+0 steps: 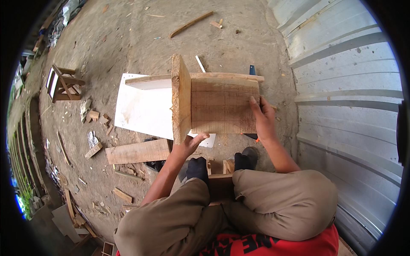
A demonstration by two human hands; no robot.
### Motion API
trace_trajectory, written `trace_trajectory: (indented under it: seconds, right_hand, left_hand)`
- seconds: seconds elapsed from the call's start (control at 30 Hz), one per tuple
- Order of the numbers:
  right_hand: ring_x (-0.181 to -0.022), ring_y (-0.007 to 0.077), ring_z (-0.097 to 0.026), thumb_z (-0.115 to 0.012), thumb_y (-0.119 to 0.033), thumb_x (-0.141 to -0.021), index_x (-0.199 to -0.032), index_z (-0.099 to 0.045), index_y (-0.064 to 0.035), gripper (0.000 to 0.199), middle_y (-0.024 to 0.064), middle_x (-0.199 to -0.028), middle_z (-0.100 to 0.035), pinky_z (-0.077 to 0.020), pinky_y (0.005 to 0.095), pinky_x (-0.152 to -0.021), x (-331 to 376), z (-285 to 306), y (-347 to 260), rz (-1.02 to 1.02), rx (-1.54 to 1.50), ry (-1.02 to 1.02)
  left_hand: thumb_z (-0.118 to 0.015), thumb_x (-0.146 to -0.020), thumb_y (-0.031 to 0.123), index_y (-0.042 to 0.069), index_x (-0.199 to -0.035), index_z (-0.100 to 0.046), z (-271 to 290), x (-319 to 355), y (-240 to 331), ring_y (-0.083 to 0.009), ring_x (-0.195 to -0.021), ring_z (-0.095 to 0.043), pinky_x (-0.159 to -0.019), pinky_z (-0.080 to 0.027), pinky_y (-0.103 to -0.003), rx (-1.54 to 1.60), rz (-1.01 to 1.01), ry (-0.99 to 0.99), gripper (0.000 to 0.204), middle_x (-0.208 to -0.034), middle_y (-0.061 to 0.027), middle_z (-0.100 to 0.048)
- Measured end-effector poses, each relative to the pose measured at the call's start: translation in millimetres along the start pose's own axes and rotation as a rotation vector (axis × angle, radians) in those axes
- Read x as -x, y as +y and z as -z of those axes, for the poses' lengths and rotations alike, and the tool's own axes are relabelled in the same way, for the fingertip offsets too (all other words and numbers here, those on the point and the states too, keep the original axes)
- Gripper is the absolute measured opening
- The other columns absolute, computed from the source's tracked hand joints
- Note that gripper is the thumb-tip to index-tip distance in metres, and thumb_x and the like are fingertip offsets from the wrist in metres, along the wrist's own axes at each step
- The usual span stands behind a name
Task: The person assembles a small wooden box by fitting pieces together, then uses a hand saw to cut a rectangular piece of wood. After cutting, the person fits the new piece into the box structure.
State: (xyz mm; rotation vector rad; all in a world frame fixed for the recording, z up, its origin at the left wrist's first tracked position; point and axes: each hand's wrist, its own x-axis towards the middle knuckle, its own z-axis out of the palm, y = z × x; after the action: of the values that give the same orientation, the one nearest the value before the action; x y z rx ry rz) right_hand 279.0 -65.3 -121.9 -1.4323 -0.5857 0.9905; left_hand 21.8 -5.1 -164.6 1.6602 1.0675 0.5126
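Observation:
In front of me I hold a wooden assembly (224,106) made of rough boards. An upright board (181,98) crosses it, and a long narrow strip (228,77) runs along its far edge. My left hand (191,144) grips the near end of the upright board, its thumb stretched to the right and the other fingers hidden. At the right end of the flat board, my right hand (265,117) is closed around the edge, with the thumb on the upper face. A white panel (147,106) lies below the assembly.
A loose plank (139,152) lies left of my feet, among wood scraps (123,195). A small wooden stool (64,83) stands at the far left. Corrugated metal sheeting (350,89) bounds the right side. A long stick (191,24) lies farther ahead; a blue piece (252,69) shows behind the assembly.

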Motion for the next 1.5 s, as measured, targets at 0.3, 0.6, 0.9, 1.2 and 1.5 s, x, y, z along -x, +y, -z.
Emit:
trace_trajectory:
  seconds: [0.3, 0.6, 0.9, 1.2, 1.5]
  right_hand:
    - [-0.096, 0.0065, -0.057, -0.060, -0.023, -0.099, -0.120, -0.062, 0.0038, 0.034, 0.0040, -0.106, -0.068, -0.0434, 0.0244, -0.086, -6.2, 10.7, -3.5, -0.041, -0.081, 0.003]
    - [-0.100, 0.0070, -0.057, -0.060, -0.023, -0.100, -0.123, -0.061, 0.0034, 0.036, 0.0043, -0.111, -0.067, -0.0437, 0.0243, -0.088, -7.0, -2.4, 4.0, -0.022, -0.098, 0.089]
    - [-0.108, 0.0113, -0.056, -0.058, -0.030, -0.101, -0.133, -0.055, 0.0027, 0.045, 0.0073, -0.118, -0.064, -0.0423, 0.0269, -0.095, 0.1, 13.4, 4.8, 0.123, 0.107, -0.032]
    - [-0.121, 0.0170, -0.050, -0.058, -0.032, -0.100, -0.141, -0.042, 0.0059, 0.058, 0.0116, -0.131, -0.056, -0.0372, 0.0316, -0.104, 19.5, 27.6, 9.9, 0.175, 0.085, -0.166]
    - [-0.122, 0.0169, -0.050, -0.060, -0.034, -0.099, -0.141, -0.038, 0.0068, 0.063, 0.0121, -0.132, -0.054, -0.0369, 0.0322, -0.105, 26.1, 35.0, 12.4, 0.123, 0.047, -0.240]
  left_hand:
    - [-0.095, -0.056, 0.037, 0.001, -0.131, -0.051, 33.3, -24.6, 50.1, -0.0261, -0.120, -0.056, -0.099, -0.048, -0.041, -0.133, -0.061, -0.184, 0.094, -0.126, -0.0152, -0.060]
    - [-0.093, -0.060, 0.040, 0.002, -0.130, -0.052, 15.8, -24.6, 47.2, -0.0272, -0.114, -0.060, -0.096, -0.050, -0.041, -0.109, -0.064, -0.120, 0.090, -0.123, -0.0156, -0.063]
    - [-0.047, -0.102, 0.041, -0.003, -0.137, -0.044, -7.3, -5.0, 36.3, -0.0352, -0.121, -0.051, -0.102, -0.041, -0.045, 0.068, 0.209, 0.014, 0.056, -0.129, -0.0248, -0.054]
    - [-0.044, -0.103, 0.038, 0.000, -0.141, -0.039, -20.9, 26.6, 9.9, -0.0369, -0.127, -0.044, -0.103, -0.036, -0.048, -0.033, -0.026, 0.111, 0.054, -0.136, -0.0260, -0.046]
    - [-0.048, -0.102, 0.036, -0.003, -0.132, -0.049, -29.5, 39.5, 22.5, -0.0368, -0.112, -0.053, -0.093, -0.043, -0.047, 0.036, -0.093, 0.263, 0.048, -0.122, -0.0237, -0.055]
